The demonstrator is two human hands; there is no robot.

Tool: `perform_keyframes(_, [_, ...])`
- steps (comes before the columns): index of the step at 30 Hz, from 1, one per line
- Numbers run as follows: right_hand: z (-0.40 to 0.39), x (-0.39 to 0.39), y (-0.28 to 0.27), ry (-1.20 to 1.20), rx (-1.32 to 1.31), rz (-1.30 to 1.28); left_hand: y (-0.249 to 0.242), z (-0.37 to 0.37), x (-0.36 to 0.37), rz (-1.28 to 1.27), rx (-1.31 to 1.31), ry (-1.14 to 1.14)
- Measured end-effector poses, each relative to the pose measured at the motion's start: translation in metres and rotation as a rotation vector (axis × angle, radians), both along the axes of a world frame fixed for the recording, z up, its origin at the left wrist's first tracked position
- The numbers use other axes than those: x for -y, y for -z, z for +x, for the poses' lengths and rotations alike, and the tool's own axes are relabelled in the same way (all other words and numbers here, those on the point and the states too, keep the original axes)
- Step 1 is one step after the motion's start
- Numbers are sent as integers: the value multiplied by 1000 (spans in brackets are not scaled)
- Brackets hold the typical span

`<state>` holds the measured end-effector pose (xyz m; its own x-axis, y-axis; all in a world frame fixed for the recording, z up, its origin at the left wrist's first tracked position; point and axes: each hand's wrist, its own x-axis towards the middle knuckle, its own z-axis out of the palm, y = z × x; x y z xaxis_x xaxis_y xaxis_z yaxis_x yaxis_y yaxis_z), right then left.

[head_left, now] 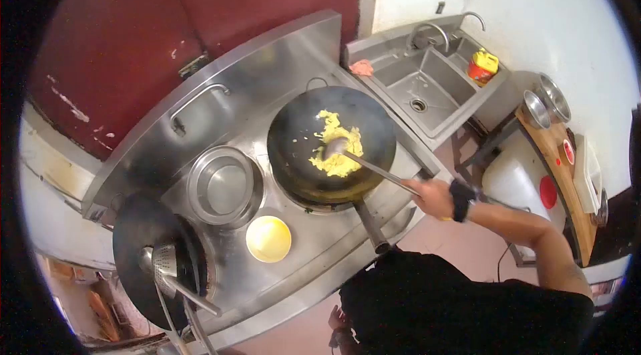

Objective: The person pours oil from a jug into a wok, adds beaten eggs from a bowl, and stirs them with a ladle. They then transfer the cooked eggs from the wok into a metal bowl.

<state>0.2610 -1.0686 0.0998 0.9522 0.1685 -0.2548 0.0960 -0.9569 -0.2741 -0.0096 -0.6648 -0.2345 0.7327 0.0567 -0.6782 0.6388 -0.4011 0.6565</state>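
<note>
My right hand [435, 199] is closed around the long handle of a metal ladle [336, 148]. The ladle's bowl rests among yellow scrambled eggs [339, 164] in a large dark wok [294, 171]. The wok sits on the stove, its thick handle pointing toward my body. Low beside my dark shirt hangs my left hand [338, 318], small in view, with its fingers loosely apart and nothing seen in them. Left of the wok are a steel pot [193, 185] and a yellow-looking bowl [268, 239].
A second dark wok [137, 235] at left holds a perforated strainer [164, 261] and other long-handled tools. Beyond the stove's right side is a steel sink [427, 88] with a yellow-and-red jug [483, 66]. Steel bowls [536, 109] stand on a wooden-topped table [564, 188].
</note>
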Motion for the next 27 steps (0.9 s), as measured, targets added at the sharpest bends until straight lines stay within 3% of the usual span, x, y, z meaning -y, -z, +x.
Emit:
perform_keyframes(2, [23, 1, 43, 54, 111, 188, 19, -1, -1, 86, 12, 164])
perform_keyframes(3, [38, 2, 50, 82, 98, 272, 28, -4, -6, 175, 37, 306])
perform_keyframes(4, [42, -1, 39, 77, 182, 280, 31, -8, -16, 181, 38, 310])
perform_keyframes(6, [17, 17, 7, 95, 147, 15, 38, -5, -16, -176, 6, -133])
perform_keyframes(7, [1, 18, -33, 118, 78, -9, 39, -4, -13, -184, 8, -153])
perform_keyframes(8, [-12, 30, -56, 36, 40, -163, 40, -4, -12, -261, -77, -403])
perform_keyframes(10, [-20, 44, -64, -97, 28, -104, 46, -16, -10, -486, -162, -780])
perform_keyframes(13, [7, 24, -19, -11, 99, -93, 110, -42, -15, -535, -99, -732])
perform_keyframes(16, [35, 20, 24, 134, 177, 98, 79, -33, -11, -455, -335, -900])
perform_keyframes(19, [7, 16, 10, 116, 76, 47, 55, -31, -14, -457, -188, -868])
perform_keyframes(20, [2, 18, 17, 14, 147, 198, 64, -34, -9, -466, -188, -873])
perform_keyframes(23, [32, -13, 54, 58, 260, 84, 87, -57, -9, -538, -257, -971])
perform_keyframes(25, [38, -27, 57, 119, 234, 90, 85, -56, -11, -510, -333, -859])
perform_keyframes(27, [34, -25, 45, 154, 225, 83, 83, -54, -10, -482, -362, -903])
